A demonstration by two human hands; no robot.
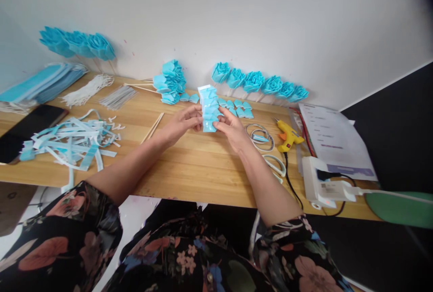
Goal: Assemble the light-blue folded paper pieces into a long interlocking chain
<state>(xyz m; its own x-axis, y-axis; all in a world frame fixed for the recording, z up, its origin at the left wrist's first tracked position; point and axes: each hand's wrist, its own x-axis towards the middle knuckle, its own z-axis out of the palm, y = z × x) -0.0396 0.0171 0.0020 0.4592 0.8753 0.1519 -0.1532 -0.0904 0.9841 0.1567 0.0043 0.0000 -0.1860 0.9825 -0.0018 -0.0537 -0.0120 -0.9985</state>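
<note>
Both my hands are raised over the middle of the table around a strip of light blue folded petals (210,107), set in an overlapping row and white at the top end. My right hand (232,126) pinches its lower right edge, thumb in front and fingers behind. At the lower left edge, my left hand (184,124) has its fingers closed against the strip; the fingertips are partly hidden. Small loose blue petals (239,111) lie in rows just behind my right hand. A few more loose petals (193,98) rest beyond my left hand.
Blue fabric flowers (253,81) on sticks lean along the wall; a bunch of flowers (171,82) lies at centre. Left are cut strips (77,139), a phone (29,130) and face masks (43,84). Right are a yellow glue gun (289,135), scissors (275,166) and a power adapter (316,179).
</note>
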